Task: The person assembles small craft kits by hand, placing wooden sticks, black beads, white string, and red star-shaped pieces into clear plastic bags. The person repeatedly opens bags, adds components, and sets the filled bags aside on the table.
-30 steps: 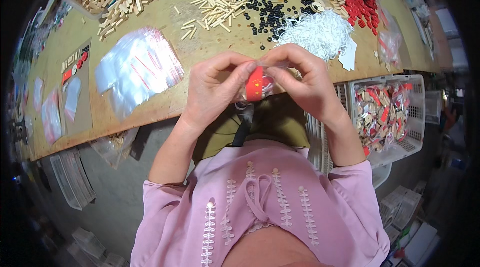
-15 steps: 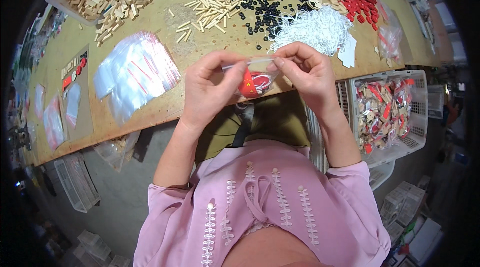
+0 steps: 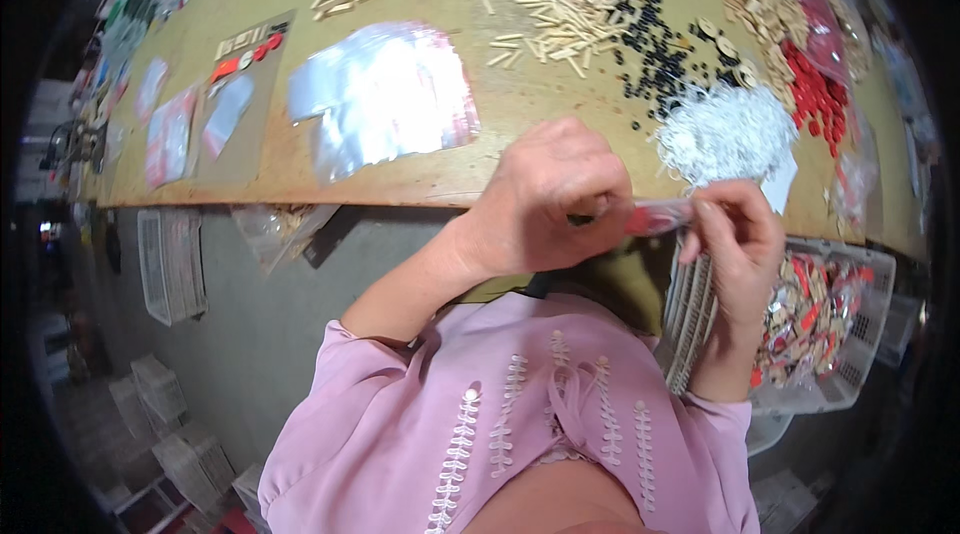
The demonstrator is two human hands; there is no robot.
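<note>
- One small clear bag [image 3: 660, 218], red inside, at the counter [image 3: 500, 99]'s near edge, drawn between two grips, presumably for tautness.
- Left grip [image 3: 560, 199]: curled, apparently around the bag's left end.
- Right grip [image 3: 742, 244]: pinching its right end.
- White string heap [image 3: 725, 134]: just beyond, seemingly for easy reach.

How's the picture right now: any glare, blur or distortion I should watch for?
Head view: glare whites out part of the stack of clear bags; the packet between the left hand and right hand looks blurred, contents unclear; fisheye bends the front edge of the table, corners go black; the floor is dimmer than the tabletop.
</note>
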